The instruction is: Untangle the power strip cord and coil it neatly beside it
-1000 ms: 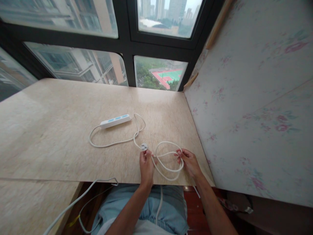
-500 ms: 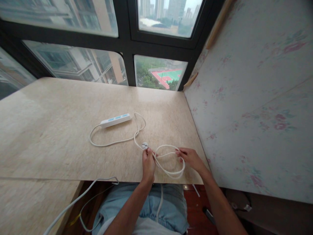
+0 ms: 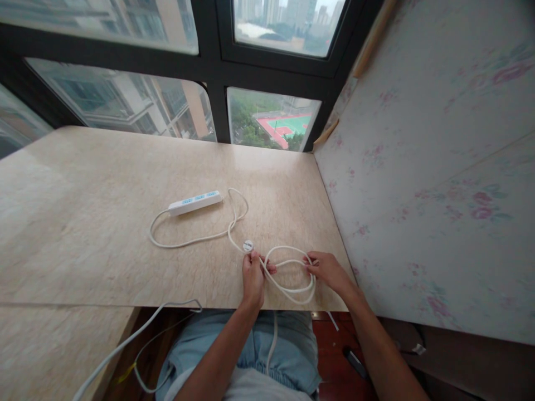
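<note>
A white power strip (image 3: 195,204) with blue socket faces lies on the stone-patterned counter, and its white cord (image 3: 196,243) bends round and crosses itself toward my hands. My left hand (image 3: 253,278) is closed on the cord just below the round white plug (image 3: 248,245), near the counter's front edge. Between my hands the cord forms a coil of loose loops (image 3: 292,291). With thumb and fingers, my right hand (image 3: 328,270) pinches the right side of these loops.
The counter (image 3: 104,223) runs back to a dark-framed window (image 3: 221,106). A flowered wall (image 3: 438,184) stands close on the right. Another white cable (image 3: 125,341) hangs over the counter edge at lower left. A dark object (image 3: 354,361) lies on the reddish floor.
My right hand has shifted slightly right and keeps hold of the loops. The plug has turned a little above my left hand. The whole view has moved slightly.
</note>
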Demonstrator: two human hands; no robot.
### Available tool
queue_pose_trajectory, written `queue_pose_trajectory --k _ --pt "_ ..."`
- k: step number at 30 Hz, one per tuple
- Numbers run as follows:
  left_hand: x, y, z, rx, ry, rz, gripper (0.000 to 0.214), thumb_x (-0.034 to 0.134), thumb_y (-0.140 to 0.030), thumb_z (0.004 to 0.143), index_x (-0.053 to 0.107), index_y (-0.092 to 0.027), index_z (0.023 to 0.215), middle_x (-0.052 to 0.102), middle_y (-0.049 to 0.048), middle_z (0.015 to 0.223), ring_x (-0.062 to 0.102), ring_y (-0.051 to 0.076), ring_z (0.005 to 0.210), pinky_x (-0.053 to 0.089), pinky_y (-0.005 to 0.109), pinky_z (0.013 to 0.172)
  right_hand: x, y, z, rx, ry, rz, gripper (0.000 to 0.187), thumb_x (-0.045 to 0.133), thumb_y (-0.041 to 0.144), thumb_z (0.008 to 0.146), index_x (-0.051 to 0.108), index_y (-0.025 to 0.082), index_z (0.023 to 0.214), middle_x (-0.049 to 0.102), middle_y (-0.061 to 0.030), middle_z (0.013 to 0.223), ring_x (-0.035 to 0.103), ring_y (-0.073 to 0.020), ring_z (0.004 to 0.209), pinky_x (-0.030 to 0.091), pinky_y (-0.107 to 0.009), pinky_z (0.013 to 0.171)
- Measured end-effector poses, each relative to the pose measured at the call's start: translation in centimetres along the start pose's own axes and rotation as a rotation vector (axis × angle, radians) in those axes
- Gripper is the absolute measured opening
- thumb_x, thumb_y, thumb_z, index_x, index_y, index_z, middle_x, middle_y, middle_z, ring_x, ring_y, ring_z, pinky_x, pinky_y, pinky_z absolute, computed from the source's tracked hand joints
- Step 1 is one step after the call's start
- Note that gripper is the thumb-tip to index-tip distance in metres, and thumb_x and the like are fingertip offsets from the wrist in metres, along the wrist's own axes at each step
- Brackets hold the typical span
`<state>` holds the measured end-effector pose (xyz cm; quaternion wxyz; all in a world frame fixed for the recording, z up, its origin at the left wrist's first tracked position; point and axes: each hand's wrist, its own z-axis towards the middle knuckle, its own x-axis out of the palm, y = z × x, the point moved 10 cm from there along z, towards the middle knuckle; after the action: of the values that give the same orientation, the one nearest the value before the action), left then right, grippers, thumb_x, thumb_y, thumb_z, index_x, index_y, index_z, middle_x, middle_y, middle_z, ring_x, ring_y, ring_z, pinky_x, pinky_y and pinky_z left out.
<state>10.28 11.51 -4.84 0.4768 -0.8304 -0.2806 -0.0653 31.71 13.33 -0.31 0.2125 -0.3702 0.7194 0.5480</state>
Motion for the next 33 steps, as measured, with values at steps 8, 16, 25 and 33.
queue_pose_trajectory --k 8,16,25,33 --pt "0.8 -0.8 0.0 -0.010 0.057 -0.153 0.058 0.071 -0.058 0.063 0.043 -0.015 0.090 0.047 -0.0045 0.076 0.051 0.006 0.051 0.040 0.022 0.049 0.9 -0.8 -0.2 0.077 0.075 0.150 0.023 0.059 0.034 0.077 0.061 0.012 0.082 0.061 -0.0059 0.075 0.056 -0.0151 0.058 0.041 -0.025 0.054" --pt "0.2 -0.6 0.0 -0.006 0.005 -0.087 0.054 0.064 -0.060 0.068 0.046 -0.014 0.090 0.048 -0.0030 0.076 0.048 0.006 0.049 0.036 0.022 0.046 1.6 -0.8 -0.9 0.171 0.257 0.436 0.053 0.058 0.064 0.077 0.060 0.011 0.085 0.053 -0.0020 0.068 0.042 -0.0078 0.051 0.030 -0.019 0.045" --pt "0.8 -1.4 -0.4 0.061 0.095 0.047 0.039 0.065 -0.027 0.066 0.047 -0.013 0.098 0.049 -0.0034 0.074 0.047 0.005 0.054 0.037 0.019 0.052 0.8 2.6 1.5 -0.093 0.138 0.159 0.047 0.057 0.057 0.081 0.066 0.011 0.083 0.060 -0.0053 0.075 0.049 -0.0136 0.066 0.033 -0.023 0.056" --pt "-0.9 -3.2 -1.7 0.171 0.074 0.129 0.054 0.070 -0.041 0.071 0.050 -0.011 0.111 0.055 0.0008 0.081 0.054 0.009 0.060 0.046 0.024 0.060 1.8 9.2 3.7 -0.322 0.249 0.168 0.053 0.061 0.052 0.080 0.062 0.012 0.115 0.061 -0.0118 0.112 0.057 -0.0193 0.094 0.043 -0.030 0.080"
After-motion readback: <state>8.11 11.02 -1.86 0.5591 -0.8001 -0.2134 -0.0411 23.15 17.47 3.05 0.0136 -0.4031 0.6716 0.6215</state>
